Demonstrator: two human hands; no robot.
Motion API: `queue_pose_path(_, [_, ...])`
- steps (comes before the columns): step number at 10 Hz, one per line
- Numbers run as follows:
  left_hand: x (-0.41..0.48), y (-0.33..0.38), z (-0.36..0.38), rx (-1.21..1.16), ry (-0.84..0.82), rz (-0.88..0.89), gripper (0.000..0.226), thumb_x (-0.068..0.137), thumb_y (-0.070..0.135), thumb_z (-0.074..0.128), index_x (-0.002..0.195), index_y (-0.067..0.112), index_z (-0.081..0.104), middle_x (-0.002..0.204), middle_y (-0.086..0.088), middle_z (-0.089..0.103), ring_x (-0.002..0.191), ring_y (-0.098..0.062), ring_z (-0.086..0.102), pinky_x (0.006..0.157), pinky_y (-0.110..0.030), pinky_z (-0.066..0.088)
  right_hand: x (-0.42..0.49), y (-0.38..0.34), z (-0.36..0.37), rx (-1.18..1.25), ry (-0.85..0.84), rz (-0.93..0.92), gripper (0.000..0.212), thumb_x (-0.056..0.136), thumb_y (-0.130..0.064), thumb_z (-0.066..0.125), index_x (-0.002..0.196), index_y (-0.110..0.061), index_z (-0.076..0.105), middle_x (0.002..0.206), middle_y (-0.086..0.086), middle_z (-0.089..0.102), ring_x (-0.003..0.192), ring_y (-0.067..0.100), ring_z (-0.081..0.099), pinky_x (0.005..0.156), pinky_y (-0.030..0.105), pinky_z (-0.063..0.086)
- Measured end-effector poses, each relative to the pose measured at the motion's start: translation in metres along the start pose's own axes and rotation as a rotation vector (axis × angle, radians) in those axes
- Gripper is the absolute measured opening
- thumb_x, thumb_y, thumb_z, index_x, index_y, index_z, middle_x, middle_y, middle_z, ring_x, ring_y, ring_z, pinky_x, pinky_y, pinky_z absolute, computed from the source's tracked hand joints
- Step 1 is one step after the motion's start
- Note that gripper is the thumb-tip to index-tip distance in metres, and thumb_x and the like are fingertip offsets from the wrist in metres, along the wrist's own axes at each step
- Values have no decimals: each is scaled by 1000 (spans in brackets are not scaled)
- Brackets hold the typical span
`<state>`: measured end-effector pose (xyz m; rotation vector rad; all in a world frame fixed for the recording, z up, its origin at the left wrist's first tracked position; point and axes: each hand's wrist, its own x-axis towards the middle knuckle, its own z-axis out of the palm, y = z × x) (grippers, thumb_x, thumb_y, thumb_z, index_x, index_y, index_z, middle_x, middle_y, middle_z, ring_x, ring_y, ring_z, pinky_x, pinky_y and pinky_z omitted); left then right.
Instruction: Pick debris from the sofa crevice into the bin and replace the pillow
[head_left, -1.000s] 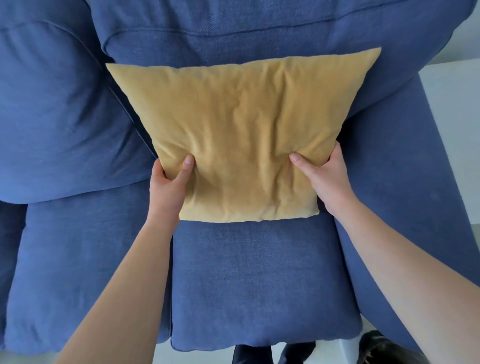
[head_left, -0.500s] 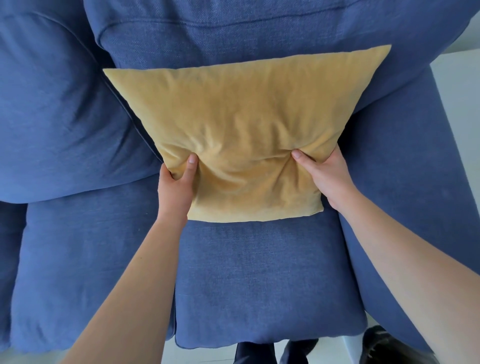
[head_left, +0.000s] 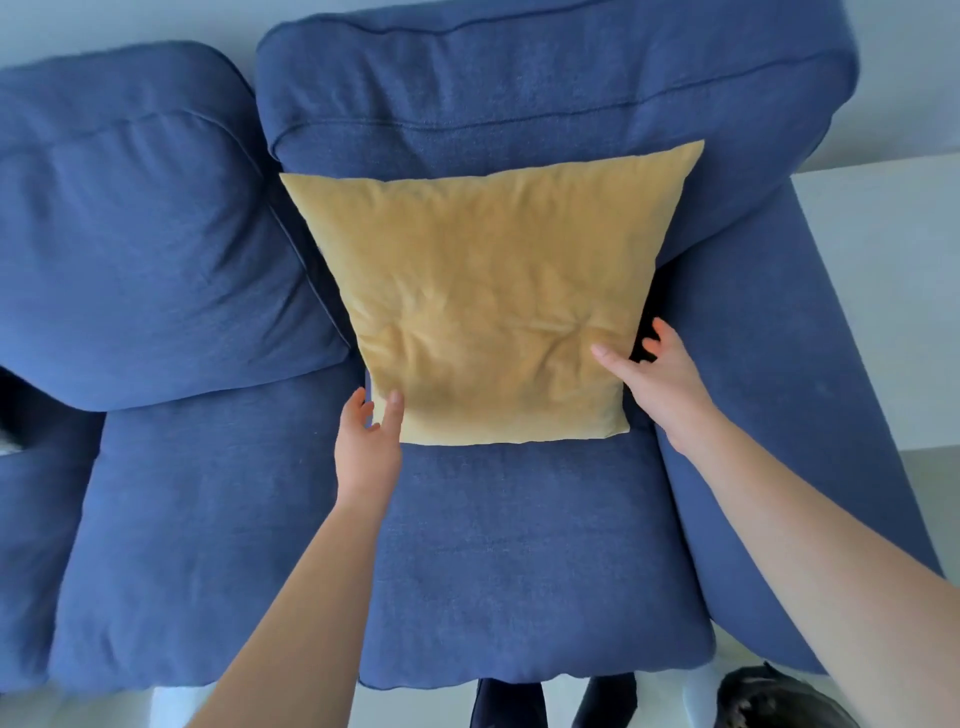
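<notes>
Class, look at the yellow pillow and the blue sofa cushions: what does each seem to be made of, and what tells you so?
The yellow pillow looks like soft, matte, slightly velvety cloth over loose filling: it shows fine creases and dimples. The blue sofa cushions look like coarser woven fabric, denim-like, matte, with a visible weave and stitched seams.

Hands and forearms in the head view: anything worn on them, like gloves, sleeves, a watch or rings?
Nothing visible. The left hand and right hand are ungloved, and both forearms are bare right to the frame's edge, with no sleeves, watch, bracelet or rings showing. Fingernails look short and unpainted.
</notes>
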<state>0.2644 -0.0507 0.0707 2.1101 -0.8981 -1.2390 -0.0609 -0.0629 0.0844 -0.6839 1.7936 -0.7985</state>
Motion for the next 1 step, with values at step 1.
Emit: queue_pose_path(1, [-58, -42, -17, 90, -56, -136, 69, 100, 59, 62, 160, 30, 44, 145, 12, 62, 126, -17, 64, 93, -34, 53, -50, 7, -18, -9, -2, 20, 104, 85, -53, 83, 169, -31, 25, 167, -3, 41, 147, 19, 48, 118, 48, 45])
